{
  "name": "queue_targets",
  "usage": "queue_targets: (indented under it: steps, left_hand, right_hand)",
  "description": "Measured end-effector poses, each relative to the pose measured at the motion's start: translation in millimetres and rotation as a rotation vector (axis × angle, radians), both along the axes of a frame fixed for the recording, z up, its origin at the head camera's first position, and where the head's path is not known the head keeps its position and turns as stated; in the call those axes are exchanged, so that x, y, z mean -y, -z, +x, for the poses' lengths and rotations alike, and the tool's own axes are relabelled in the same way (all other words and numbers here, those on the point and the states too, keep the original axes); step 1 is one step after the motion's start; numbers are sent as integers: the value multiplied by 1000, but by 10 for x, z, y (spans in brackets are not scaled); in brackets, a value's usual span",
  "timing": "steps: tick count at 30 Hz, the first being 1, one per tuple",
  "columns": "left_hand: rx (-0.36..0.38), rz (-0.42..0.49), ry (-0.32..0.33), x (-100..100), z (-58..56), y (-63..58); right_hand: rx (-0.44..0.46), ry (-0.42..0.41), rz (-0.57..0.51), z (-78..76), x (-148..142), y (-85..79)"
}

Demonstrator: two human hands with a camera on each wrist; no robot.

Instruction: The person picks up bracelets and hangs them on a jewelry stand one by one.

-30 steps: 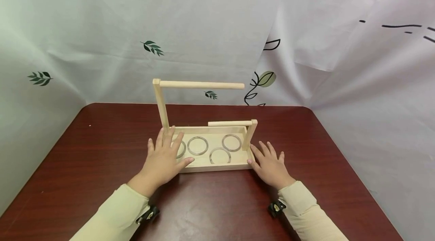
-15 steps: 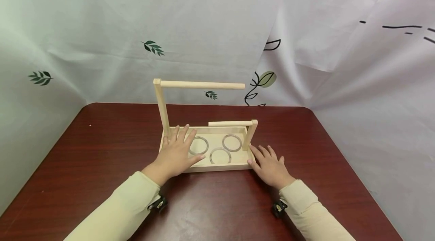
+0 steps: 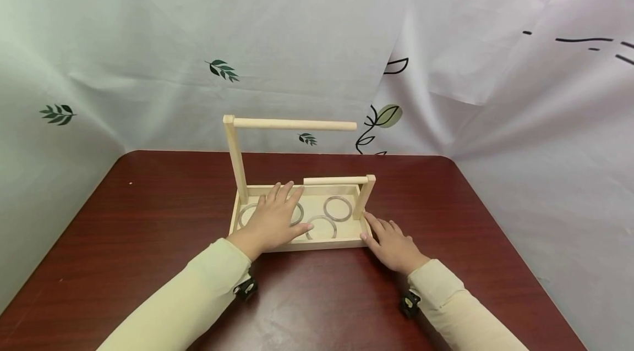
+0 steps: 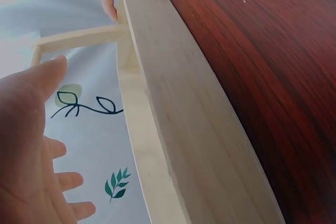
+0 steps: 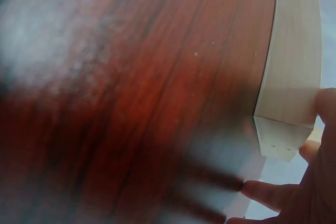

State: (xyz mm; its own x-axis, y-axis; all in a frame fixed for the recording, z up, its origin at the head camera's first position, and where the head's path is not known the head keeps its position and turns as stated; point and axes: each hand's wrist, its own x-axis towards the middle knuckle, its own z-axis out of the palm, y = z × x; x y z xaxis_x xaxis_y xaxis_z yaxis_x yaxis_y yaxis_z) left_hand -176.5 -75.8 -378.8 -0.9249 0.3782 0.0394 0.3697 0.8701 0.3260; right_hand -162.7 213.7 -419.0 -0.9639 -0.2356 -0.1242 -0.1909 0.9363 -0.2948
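Note:
A shallow pale wooden tray (image 3: pixel 319 245) sits on the table, with several clear rings lying flat in it. One ring (image 3: pixel 324 209) is at the right; my left hand (image 3: pixel 274 221) partly covers those at the left. In the left wrist view, that hand's fingers (image 4: pixel 71 181) are spread above the tray and hold nothing. My right hand (image 3: pixel 394 245) touches the tray's right end, thumb at the front corner and fingers along the end wall. In the right wrist view, its lower fingertips (image 5: pixel 254 188) reach down beside the tray's corner (image 5: pixel 281 135).
A tall wooden post (image 3: pixel 235 158) at the tray's left end bears a long dowel (image 3: pixel 297 124). The shorter post (image 3: pixel 364 197) at the right bears a short dowel (image 3: pixel 332 180). Around the tray is a dark red table (image 3: pixel 148 230), with patterned cloth (image 3: pixel 297 37) behind.
My left hand has moved to the right over the tray, uncovering the leftmost ring and partly covering the middle one. My right hand stays at the tray's right end, and the rings have not moved.

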Motion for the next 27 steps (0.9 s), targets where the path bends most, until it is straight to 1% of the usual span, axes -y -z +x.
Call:
queue_targets:
  steps: [5,9,13,17,20,24,27]
  left_hand:
    - [-6,9,43,-104,-62,17]
    - [5,-4,59,-188,-95,1]
    - [6,-14,70,-262,-140,6]
    - [27,-24,71,-333,-195,26]
    - [49,-28,86,-392,-233,36]
    - [67,-20,122,-469,-282,59]
    - [91,-23,129,-523,-312,76]
  right_hand:
    - [-25,-41,-39,-13,-23,45]
    - [-54,-75,-49,-21,-28,83]
    - [-69,-71,-39,-14,-10,116]
    - [-67,-53,-25,-4,-6,135]
    - [-59,-39,-20,5,-7,130]
    - [-50,-29,-17,15,-5,117]
    - [-49,-30,-13,16,-1,109]
